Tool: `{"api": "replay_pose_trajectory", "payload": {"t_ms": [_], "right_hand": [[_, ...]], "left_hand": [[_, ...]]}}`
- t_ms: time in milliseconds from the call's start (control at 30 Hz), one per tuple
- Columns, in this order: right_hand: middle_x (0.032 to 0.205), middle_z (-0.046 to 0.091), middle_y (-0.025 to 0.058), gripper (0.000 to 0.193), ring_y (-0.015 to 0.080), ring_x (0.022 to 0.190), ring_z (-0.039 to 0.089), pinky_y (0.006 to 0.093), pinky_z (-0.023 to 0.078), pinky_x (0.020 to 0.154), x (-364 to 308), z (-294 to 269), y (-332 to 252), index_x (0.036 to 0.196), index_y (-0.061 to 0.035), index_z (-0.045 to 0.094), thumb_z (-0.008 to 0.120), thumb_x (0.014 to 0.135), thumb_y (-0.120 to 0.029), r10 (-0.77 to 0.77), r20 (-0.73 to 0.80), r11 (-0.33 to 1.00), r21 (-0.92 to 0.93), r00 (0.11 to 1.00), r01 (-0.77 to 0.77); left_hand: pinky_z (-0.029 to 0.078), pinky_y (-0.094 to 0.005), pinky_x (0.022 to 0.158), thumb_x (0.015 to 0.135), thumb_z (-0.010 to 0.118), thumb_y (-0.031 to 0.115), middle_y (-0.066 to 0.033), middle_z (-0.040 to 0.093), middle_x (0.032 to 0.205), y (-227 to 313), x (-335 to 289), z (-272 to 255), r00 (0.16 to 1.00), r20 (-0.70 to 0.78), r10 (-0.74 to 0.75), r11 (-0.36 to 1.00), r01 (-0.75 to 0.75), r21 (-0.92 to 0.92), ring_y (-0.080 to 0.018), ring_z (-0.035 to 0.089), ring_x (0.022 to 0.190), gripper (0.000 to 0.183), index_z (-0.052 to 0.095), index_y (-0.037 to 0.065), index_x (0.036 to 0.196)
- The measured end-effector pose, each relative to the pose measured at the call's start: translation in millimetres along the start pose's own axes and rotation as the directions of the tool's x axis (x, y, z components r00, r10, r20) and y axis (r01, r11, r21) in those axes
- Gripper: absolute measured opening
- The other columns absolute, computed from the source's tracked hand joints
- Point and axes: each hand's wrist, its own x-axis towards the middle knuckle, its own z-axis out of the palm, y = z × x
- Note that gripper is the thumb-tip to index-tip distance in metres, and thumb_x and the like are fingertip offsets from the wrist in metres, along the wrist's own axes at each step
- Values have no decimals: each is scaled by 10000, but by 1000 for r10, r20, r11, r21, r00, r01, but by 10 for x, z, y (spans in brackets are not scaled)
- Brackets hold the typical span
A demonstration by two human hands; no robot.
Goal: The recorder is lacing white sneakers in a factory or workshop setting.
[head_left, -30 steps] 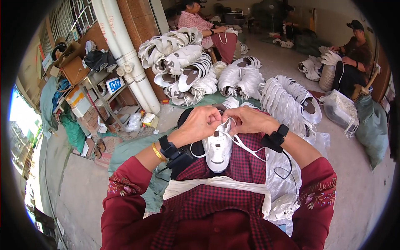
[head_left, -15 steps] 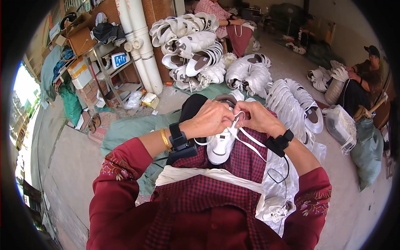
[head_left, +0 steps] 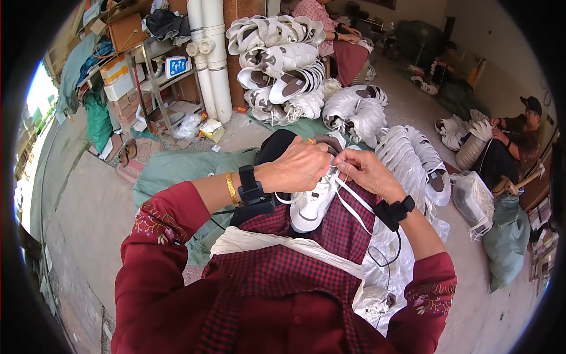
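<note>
Since half a second ago, the white lace (head_left: 355,206) which was standing up between our fingertips has gone down close to the shoe, and our two hands keep near to each other. Our right hand (head_left: 370,172) pinches this lace between thumb and finger, and one length of it hangs below that hand, toward our lap. Our left hand (head_left: 300,167) has its fingers bent at the opening of the shoe; the fingertips are hidden, so we cannot tell if they grasp the lace. The white shoe (head_left: 309,209) is directly under our hands, on the checked apron (head_left: 348,224), with its toe pointing toward our body. Nearer to us than the hands, a white bundle of strands (head_left: 277,242) lies across the apron. Under our right forearm there is clear plastic (head_left: 395,265). To the left of our left hand, a green sheet (head_left: 171,177) is spread on the ground. Beyond both hands rises a pile of shoes (head_left: 289,56).
</note>
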Motion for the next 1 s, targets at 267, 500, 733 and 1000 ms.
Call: {"api": "replay_pose_trajectory", "payload": {"t_ms": [267,500,733,1000], "right_hand": [[788,678,12,187,71,732,601,257,503,697,3,71,-278,997,6,693,602,1027,-154,3,-101,1000,20,995,-1],[776,682,79,131,119,681,594,305,496,651,-198,103,-517,989,11,706,654,937,-97,-133,31,956,-258,991,136],[799,717,86,107,159,639,658,304,521,616,-377,173,-379,1007,20,692,615,937,-2,-12,-166,990,-141,986,-12],[825,711,185,107,341,724,705,373,547,664,-391,99,-229,1005,21,697,669,923,-42,-315,-275,834,-537,908,127]], "left_hand": [[496,-391,598,808,711,77,-151,675,772,-241,264,-63,984,113,-135,875,172,-453,-263,647,659,118,682,-33,838],[538,-401,644,670,830,186,-135,724,743,-229,484,-44,959,274,73,908,50,-417,-271,707,697,235,752,16,812],[530,-479,691,758,651,73,-233,683,824,-226,330,-95,946,306,111,978,-49,-202,-407,682,827,126,686,-48,766],[487,-431,760,754,628,23,-165,596,853,-1281,-720,-724,970,-9,-242,970,242,-1,-362,613,871,38,614,-6,775]]}}
